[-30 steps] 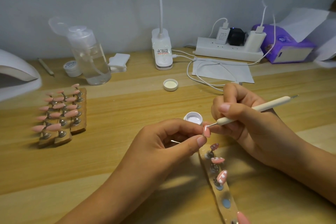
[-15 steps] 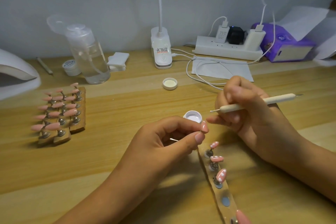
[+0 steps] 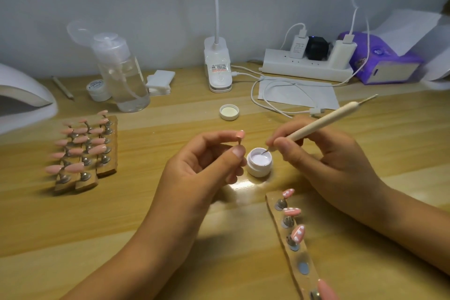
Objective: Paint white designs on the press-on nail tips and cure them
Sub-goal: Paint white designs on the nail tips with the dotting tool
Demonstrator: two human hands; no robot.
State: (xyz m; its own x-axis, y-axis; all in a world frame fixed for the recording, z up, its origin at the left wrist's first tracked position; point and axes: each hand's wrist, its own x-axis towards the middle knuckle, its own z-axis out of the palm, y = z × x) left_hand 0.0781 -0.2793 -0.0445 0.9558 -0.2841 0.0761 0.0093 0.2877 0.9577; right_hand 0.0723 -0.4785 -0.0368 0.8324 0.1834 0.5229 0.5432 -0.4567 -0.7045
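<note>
Two hands at centre frame, left hand [image 3: 194, 170] pinching the stem of a pink nail tip [image 3: 240, 134] just left of the white gel pot [image 3: 259, 165], right hand [image 3: 326, 156] gripping a dotting tool [image 3: 323, 124] dipped in it, painted tips [image 3: 298, 232] lower right, bare tabletop [image 3: 73, 226] lower left.

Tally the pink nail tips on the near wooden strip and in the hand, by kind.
White-dotted tips on the near strip: 3
Plain pink tip on that strip: 1
Held tip, its stand pinched by the left hand, design not visible: 1
Total: 5
</note>
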